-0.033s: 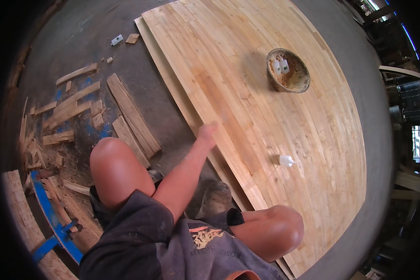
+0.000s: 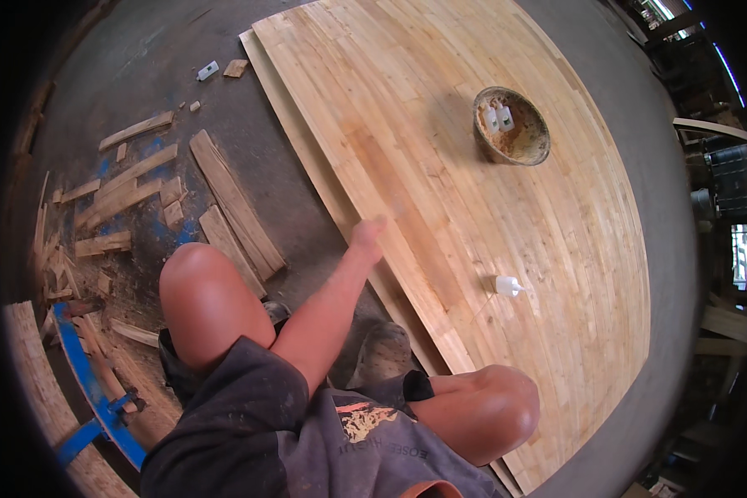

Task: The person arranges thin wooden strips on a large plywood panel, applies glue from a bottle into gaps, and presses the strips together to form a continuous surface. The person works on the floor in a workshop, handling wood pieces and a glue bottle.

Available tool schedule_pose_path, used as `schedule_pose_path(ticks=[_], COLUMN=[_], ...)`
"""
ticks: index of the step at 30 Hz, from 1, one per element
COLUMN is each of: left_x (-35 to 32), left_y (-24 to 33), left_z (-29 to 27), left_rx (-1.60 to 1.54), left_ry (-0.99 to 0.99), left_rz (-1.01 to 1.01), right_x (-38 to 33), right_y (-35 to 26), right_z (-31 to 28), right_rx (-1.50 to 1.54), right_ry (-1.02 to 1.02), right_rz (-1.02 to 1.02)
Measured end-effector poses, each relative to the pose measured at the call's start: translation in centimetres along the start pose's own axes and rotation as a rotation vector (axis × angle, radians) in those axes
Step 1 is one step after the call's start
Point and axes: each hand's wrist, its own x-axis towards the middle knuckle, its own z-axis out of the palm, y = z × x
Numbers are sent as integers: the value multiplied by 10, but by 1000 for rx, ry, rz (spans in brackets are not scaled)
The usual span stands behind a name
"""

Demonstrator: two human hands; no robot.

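Observation:
My left hand (image 2: 368, 237) is at the near left edge of a large wooden panel (image 2: 440, 199) made of many joined strips. It is closed at that edge, its thumb side on top; the fingers below are hidden. A second panel (image 2: 295, 153) lies underneath and sticks out to the left. On the upper panel, a small white squeeze bottle (image 2: 507, 285) with a thin nozzle lies to the right of my hand. Farther off sits a round bowl (image 2: 533, 137) crusted with brownish paste, with two small white bottles (image 2: 498, 118) inside. My right hand is out of view.
Wood offcuts (image 2: 124, 187) litter the floor on the left, by longer boards (image 2: 234, 199). A blue metal clamp frame (image 2: 91, 373) stands at lower left. Another small bottle (image 2: 207, 71) and a wood scrap (image 2: 236, 68) lie at far left. My bent knees (image 2: 216, 286) flank the panel's near edge.

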Motion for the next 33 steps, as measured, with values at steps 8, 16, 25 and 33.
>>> schedule_pose_path(ticks=[8,16,25,33], left_x=[5,8,6,16], left_y=[-2,0,0,-8], left_z=[-3,-4,-4,-10], left_rx=[10,13,-57,-47], left_ry=[-10,1,-33,-14], left_rz=[56,52,-5,46], right_x=[11,13,15,15], right_y=[4,7,11,12], right_z=[12,15,21,32], right_rx=[6,16,3,-28], right_ry=[-45,-63,-73,-78], right_rz=[23,45,44,42])
